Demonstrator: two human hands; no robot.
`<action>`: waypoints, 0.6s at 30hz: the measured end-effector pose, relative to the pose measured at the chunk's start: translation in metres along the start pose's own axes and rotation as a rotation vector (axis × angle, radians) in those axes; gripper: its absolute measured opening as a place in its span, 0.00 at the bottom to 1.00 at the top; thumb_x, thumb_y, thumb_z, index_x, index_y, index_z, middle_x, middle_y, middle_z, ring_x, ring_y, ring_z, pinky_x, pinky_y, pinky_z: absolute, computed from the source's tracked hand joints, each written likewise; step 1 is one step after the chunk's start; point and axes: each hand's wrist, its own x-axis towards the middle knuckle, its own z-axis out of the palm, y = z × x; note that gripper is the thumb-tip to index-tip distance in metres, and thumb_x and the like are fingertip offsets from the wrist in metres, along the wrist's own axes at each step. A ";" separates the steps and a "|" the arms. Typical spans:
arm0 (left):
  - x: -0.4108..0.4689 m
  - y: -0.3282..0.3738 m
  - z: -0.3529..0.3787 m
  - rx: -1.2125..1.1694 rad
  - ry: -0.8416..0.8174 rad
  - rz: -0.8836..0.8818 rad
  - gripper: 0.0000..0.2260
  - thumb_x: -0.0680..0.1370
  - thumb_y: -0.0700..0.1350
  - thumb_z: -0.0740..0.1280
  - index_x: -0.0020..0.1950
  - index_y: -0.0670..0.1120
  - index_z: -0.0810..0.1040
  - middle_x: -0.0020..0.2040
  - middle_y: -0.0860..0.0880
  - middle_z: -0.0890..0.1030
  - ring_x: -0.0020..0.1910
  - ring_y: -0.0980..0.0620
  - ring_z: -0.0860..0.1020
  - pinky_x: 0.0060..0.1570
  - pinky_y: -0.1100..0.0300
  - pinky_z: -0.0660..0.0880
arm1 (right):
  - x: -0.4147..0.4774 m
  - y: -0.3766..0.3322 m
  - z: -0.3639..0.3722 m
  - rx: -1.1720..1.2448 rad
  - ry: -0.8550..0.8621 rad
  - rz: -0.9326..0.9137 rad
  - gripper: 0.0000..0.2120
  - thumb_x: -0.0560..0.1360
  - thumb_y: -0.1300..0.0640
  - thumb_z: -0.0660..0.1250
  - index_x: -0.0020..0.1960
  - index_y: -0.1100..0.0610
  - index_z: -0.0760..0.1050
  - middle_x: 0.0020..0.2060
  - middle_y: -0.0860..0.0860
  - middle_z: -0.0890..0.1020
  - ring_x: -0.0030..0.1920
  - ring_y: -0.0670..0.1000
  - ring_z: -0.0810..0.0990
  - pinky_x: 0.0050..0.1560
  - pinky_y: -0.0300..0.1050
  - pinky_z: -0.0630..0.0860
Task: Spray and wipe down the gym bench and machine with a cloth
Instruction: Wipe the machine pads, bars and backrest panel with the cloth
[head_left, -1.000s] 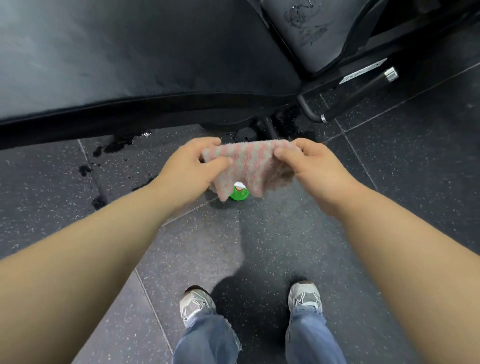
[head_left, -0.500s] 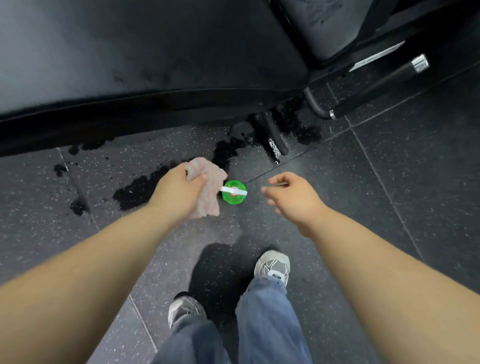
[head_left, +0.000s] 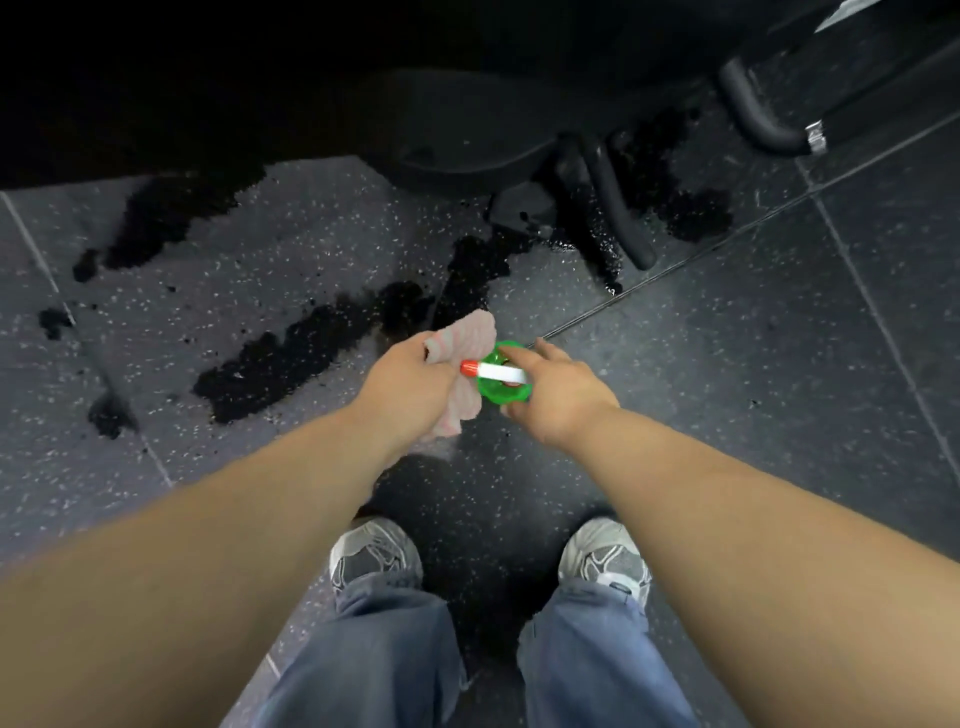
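Note:
My left hand (head_left: 410, 387) grips a bunched pink cloth (head_left: 470, 335) low over the floor. Just right of it a green spray bottle (head_left: 493, 389) stands on the floor, seen from above, its white trigger head and red nozzle pointing left. My right hand (head_left: 563, 397) is on the bottle, with the forefinger along its far side and the thumb on its near side. The black gym bench (head_left: 260, 78) fills the dark top of the view.
Wet dark patches (head_left: 311, 343) spread over the speckled rubber floor in front of the bench. Black machine frame bars (head_left: 618, 208) and a curved handle (head_left: 753, 114) lie at the upper right. My two shoes (head_left: 376, 553) stand below my hands.
My right hand let go of the cloth, then reached left to the spray bottle and closed round it. The left hand kept the cloth, and the view dropped toward the floor.

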 end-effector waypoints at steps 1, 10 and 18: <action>-0.001 -0.003 0.000 -0.032 -0.006 0.001 0.12 0.82 0.44 0.60 0.40 0.53 0.74 0.38 0.46 0.75 0.35 0.50 0.71 0.28 0.64 0.67 | 0.004 -0.004 0.006 0.016 0.033 -0.026 0.25 0.79 0.51 0.64 0.74 0.43 0.64 0.72 0.54 0.66 0.67 0.60 0.70 0.63 0.49 0.72; -0.053 0.034 0.006 0.187 -0.112 0.195 0.14 0.75 0.43 0.69 0.56 0.59 0.74 0.48 0.53 0.80 0.45 0.53 0.78 0.46 0.56 0.79 | -0.070 -0.018 -0.043 0.541 0.381 0.019 0.09 0.77 0.45 0.66 0.42 0.49 0.75 0.32 0.47 0.78 0.32 0.46 0.76 0.26 0.34 0.66; -0.113 0.192 0.022 0.816 0.226 0.783 0.23 0.66 0.57 0.73 0.58 0.52 0.74 0.49 0.54 0.78 0.49 0.47 0.73 0.47 0.53 0.72 | -0.173 -0.040 -0.209 0.765 0.491 -0.026 0.15 0.77 0.44 0.64 0.42 0.54 0.78 0.37 0.48 0.82 0.40 0.50 0.80 0.47 0.55 0.78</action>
